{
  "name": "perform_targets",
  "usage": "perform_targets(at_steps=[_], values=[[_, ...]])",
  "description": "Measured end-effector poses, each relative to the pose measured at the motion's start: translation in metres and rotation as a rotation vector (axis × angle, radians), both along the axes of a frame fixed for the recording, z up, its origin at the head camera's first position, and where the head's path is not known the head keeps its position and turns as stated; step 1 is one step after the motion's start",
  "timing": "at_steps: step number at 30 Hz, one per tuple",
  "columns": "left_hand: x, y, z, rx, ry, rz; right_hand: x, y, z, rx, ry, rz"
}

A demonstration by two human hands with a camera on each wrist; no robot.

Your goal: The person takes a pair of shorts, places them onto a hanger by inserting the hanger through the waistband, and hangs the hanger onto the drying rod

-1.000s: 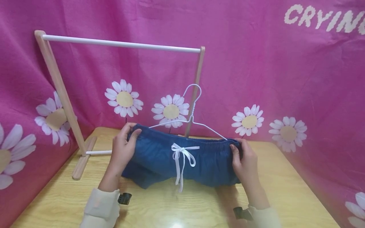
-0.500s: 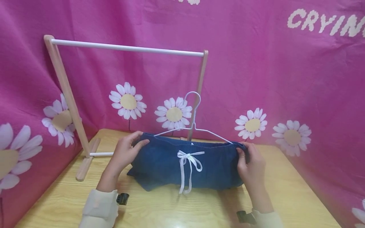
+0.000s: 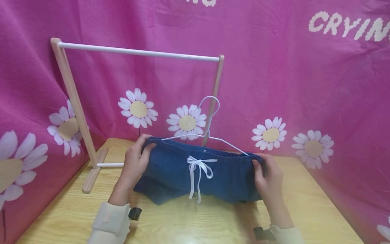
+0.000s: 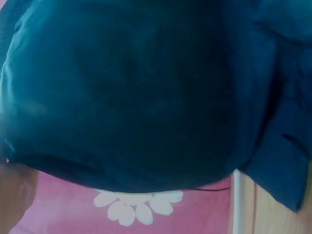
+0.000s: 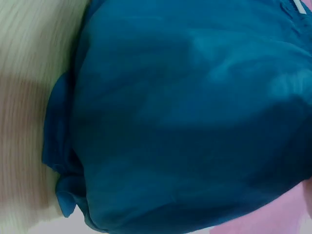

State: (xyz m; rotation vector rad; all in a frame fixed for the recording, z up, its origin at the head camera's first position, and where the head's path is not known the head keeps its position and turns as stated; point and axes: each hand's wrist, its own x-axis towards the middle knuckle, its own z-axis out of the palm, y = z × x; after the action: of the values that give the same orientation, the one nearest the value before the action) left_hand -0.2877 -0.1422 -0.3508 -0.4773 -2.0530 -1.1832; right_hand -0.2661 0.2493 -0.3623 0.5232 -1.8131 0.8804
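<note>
Blue shorts [image 3: 170, 169] with an elastic waistband and a white drawstring bow [image 3: 198, 164] are stretched out between both hands, over the table. My left hand [image 3: 135, 161] pinches the waistband's left end, thumb in front. At the right end my right hand [image 3: 269, 174] pinches the waistband the same way. A white wire hanger [image 3: 210, 134] sits inside the waist, its hook and shoulders rising above it and its lower part hidden by the cloth. Shorts fabric [image 4: 131, 97] fills most of the left wrist view, and likewise the shorts [image 5: 185, 112] in the right wrist view.
A small garment rack with wooden posts [image 3: 73, 98] and a white top rail [image 3: 137, 51] stands behind and left of the shorts. Its right post is just behind the hanger's hook. A pink daisy-print cloth [image 3: 256, 84] backs the wooden table [image 3: 307, 206].
The hanger and shorts dip slightly, then the left end of the waistband lifts a little and the hook leans right. Both hands keep their hold. The camera view has shifted slightly.
</note>
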Motion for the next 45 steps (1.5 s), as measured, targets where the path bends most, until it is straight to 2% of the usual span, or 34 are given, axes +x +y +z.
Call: perform_targets(at_steps=[3, 6, 12, 19, 22, 25, 30, 35, 39, 45], values=[[0.0, 0.003, 0.001, 0.019, 0.057, 0.037, -0.003, -0.001, -0.001, -0.031, -0.032, 0.07], [-0.001, 0.005, 0.003, 0.023, 0.09, 0.047, -0.003, -0.001, 0.001, -0.047, -0.095, 0.077], [-0.001, 0.006, 0.007, 0.031, 0.072, 0.033, -0.004, 0.003, 0.007, -0.055, -0.183, 0.027], [0.001, 0.005, 0.002, 0.074, 0.008, -0.013, -0.003, 0.004, 0.009, -0.078, -0.161, 0.039], [0.001, 0.003, 0.0, 0.064, 0.011, 0.006, -0.002, 0.002, 0.01, -0.082, -0.139, 0.047], [0.0, 0.002, 0.001, 0.041, 0.056, 0.051, -0.001, 0.0, 0.01, -0.063, -0.14, 0.034], [0.0, 0.002, 0.0, 0.009, 0.096, 0.1, -0.002, 0.0, 0.007, 0.006, -0.217, 0.018], [0.004, 0.004, -0.004, -0.024, 0.064, 0.119, 0.003, 0.004, 0.001, 0.053, -0.326, 0.011], [0.004, 0.006, -0.003, -0.036, 0.074, 0.122, 0.003, 0.006, -0.002, 0.036, -0.382, 0.006], [0.002, 0.006, 0.0, -0.052, 0.101, 0.117, 0.002, 0.003, 0.001, 0.001, -0.363, -0.004]])
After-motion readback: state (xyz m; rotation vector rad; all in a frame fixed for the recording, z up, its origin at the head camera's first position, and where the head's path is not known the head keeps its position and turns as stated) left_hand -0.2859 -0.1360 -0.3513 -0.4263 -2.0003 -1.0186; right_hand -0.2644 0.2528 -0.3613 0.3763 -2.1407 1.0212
